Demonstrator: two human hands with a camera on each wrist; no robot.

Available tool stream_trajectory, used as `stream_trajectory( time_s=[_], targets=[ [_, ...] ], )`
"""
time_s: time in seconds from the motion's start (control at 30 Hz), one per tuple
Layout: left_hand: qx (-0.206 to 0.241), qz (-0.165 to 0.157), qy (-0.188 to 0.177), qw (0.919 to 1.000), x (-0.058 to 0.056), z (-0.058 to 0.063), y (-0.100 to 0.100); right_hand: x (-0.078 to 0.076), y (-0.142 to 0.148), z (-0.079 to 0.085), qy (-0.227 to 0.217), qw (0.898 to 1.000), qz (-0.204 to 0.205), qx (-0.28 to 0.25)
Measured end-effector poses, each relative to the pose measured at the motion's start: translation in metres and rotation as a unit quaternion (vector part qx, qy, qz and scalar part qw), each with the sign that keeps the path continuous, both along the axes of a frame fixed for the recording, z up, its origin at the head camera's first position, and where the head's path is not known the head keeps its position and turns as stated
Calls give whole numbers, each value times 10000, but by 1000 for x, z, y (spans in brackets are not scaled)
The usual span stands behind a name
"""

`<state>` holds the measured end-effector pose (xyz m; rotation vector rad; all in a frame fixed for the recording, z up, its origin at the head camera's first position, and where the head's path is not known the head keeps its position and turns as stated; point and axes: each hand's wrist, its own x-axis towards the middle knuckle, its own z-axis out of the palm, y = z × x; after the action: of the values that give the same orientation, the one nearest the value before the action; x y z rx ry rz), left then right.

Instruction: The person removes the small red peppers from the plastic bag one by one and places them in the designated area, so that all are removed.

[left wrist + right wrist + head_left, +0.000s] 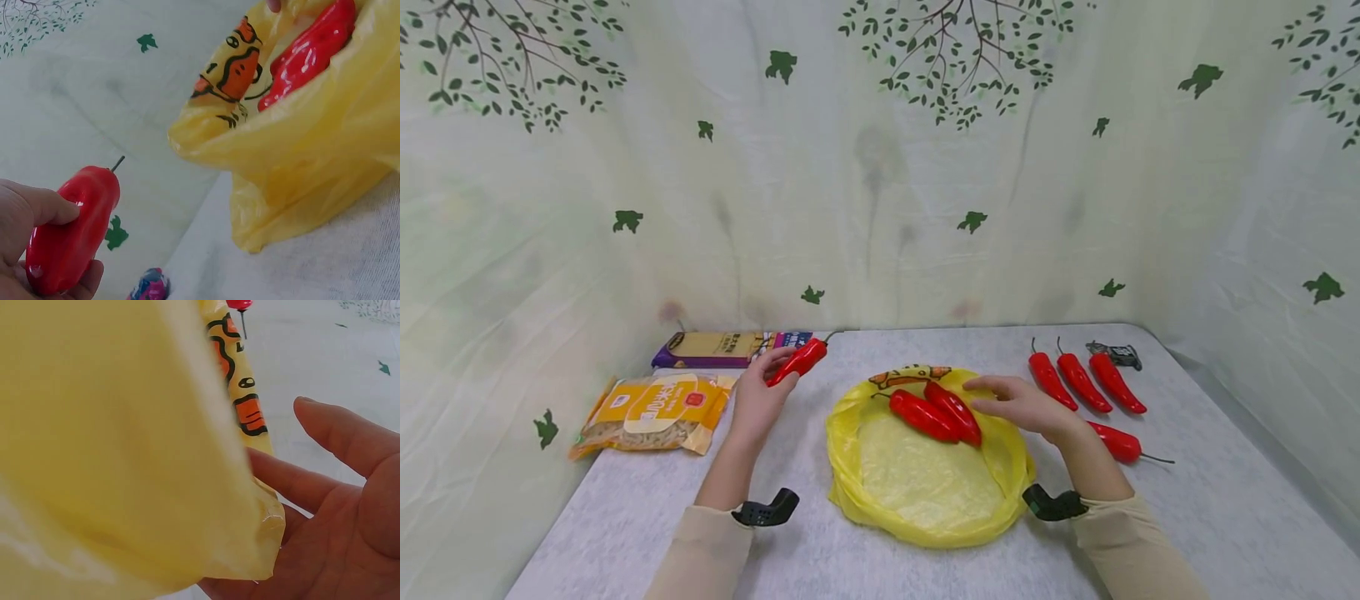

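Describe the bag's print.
Orange shapes, outlined black, on the yellow bag; clearest in the left wrist view.

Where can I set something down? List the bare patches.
Bare table shows behind the yellow bag, between the long packet and three red peppers, and front right, beside the right sleeve. Crowded: far right, around those peppers; left, around the orange packet.

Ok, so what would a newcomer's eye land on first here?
Likely the yellow bag, open in the middle of the table, with two glossy red peppers lying inside. Next, the red pepper that the left hand holds, to the left of the bag. Four more peppers lie on the right side of the table.
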<state>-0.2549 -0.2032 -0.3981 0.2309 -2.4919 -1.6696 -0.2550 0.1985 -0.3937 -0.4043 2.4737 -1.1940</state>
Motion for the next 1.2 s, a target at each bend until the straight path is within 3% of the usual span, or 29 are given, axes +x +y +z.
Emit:
stream_trajectory(
  time_s=[0.6, 1.0, 1.2],
  targets=[
    [-463, 329, -162, 9983, -10, -21, -7, -1, 1, -3, -32, 10000, -52, 13],
    [-897, 400, -49, 9952, -12, -36, 6, -2, 1, -3, 18, 10000, -27, 31],
    [-1016, 313, -157, 9942, -12, -43, 12, -1, 0, -2, 13, 10000, -42, 64]
  ],
)
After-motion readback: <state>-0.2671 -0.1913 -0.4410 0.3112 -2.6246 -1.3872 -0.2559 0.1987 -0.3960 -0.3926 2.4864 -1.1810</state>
